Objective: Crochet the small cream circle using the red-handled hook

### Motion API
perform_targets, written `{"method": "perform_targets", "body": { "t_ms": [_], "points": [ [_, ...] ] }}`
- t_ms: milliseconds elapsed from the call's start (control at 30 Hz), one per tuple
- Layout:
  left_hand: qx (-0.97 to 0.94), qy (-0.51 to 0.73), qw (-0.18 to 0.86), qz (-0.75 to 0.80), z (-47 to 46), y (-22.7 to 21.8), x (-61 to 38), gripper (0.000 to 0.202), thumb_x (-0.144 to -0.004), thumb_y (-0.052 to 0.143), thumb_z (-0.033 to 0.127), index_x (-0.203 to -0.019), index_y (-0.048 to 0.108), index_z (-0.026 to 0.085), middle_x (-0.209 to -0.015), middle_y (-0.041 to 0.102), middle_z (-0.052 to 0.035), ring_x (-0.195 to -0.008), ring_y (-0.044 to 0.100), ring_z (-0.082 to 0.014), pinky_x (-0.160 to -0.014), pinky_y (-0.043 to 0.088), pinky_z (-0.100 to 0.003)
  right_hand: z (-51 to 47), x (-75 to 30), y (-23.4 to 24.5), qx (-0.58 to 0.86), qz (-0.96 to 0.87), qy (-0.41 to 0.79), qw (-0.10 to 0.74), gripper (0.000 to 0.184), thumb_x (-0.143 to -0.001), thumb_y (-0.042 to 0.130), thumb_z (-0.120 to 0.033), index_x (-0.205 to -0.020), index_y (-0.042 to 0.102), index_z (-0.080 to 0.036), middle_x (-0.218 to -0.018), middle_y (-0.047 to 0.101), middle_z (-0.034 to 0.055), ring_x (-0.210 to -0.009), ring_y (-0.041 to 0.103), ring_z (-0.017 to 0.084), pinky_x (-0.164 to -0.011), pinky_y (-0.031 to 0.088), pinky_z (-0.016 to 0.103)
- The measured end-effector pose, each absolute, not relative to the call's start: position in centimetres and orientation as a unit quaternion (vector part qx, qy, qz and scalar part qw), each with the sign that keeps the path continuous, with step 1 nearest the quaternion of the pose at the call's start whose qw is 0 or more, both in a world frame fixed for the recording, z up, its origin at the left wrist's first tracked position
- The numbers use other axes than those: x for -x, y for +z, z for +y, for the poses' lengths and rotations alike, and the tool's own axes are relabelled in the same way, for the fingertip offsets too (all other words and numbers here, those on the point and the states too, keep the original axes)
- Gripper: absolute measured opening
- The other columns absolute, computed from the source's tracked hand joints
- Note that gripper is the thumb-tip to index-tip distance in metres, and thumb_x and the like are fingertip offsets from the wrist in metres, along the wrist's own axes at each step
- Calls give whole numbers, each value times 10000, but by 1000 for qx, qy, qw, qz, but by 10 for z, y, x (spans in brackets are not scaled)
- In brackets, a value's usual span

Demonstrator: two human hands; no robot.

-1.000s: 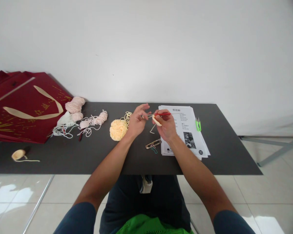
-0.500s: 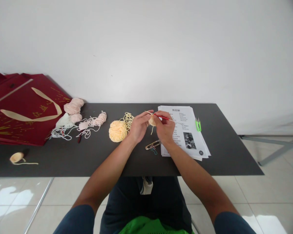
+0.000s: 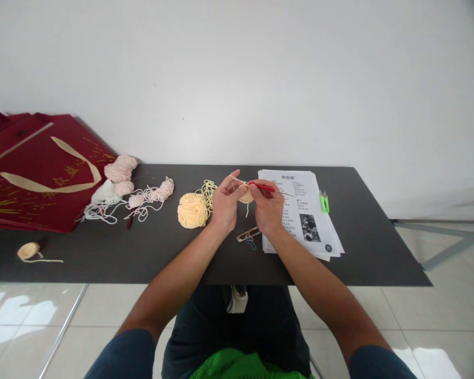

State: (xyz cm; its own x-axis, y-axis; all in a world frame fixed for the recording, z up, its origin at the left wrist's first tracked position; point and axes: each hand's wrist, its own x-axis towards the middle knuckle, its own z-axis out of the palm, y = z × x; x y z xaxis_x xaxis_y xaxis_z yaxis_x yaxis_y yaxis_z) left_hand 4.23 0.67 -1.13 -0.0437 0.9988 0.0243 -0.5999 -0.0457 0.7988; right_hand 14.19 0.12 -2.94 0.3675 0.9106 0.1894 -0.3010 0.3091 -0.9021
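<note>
Over the table, a small cream crochet piece (image 3: pixel 246 197) sits between my two hands, a short yarn tail hanging from it. My left hand (image 3: pixel 226 202) pinches its left side, with yarn running over the raised index finger. In my right hand (image 3: pixel 269 208) is a red crochet hook (image 3: pixel 265 187), its tip at the top of the piece. The right fingers also touch the piece's right edge. Loose yarn leads to a pale yellow yarn ball (image 3: pixel 193 210) left of my left hand. Below the hands lie a large safety pin (image 3: pixel 248 235) and small stitch markers (image 3: pixel 252 242).
Printed sheets (image 3: pixel 316 210) lie under and right of my right hand, with green snips (image 3: pixel 324 201) beside them. A red gift bag (image 3: pixel 35 200), pink yarn (image 3: pixel 120 168) and white yarn (image 3: pixel 105 197) occupy the left. A cream crocheted cup (image 3: pixel 28 250) lies front left.
My left index finger has lifted, stretching the yarn. The red hook has turned flatter, its tip now at the piece. The whole view has shifted slightly.
</note>
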Motion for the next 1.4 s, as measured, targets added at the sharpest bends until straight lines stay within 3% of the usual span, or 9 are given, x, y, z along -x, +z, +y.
{"method": "perform_targets", "body": {
  "t_ms": [200,333,567,800,1400],
  "points": [
    [-317,653,596,343,8,-12,-39,596,-680,855,169,-1251,685,187,-834,707,30,-712,631,-85,-708,477,-234,4,-140,-29,376,-323,508,705,229,-746,880,-351,-888,741,-238,-892,768,-7,-835,705,146,-857,579,332],
    [-354,629,575,385,11,-10,-36,557,-665,831,172,-1207,702,173,-787,701,33,-665,622,-90,-663,476,-238,5,-142,-25,372,-292,528,705,262,-713,902,-354,-873,743,-221,-854,745,-10,-787,676,133,-738,552,288],
    [-385,611,567,396,11,-9,-31,481,-655,808,161,-1130,735,163,-760,703,21,-636,623,-99,-623,482,-241,3,-144,-23,361,-311,531,701,219,-733,894,-334,-855,753,-220,-848,730,-7,-750,638,119,-662,505,264],
    [-401,618,551,392,9,-9,-30,608,-681,837,199,-1272,692,192,-811,720,24,-670,632,-99,-648,501,-241,1,-147,-19,358,-325,539,690,227,-739,888,-374,-843,749,-227,-856,727,-4,-785,646,131,-716,528,284],
    [-444,631,478,420,6,-9,-28,477,-712,775,170,-1185,726,208,-772,654,37,-632,554,-89,-609,444,-225,5,-156,-14,314,-350,522,711,290,-719,909,-390,-770,662,-247,-821,642,-34,-655,519,96,-623,459,276]
  ]
}}
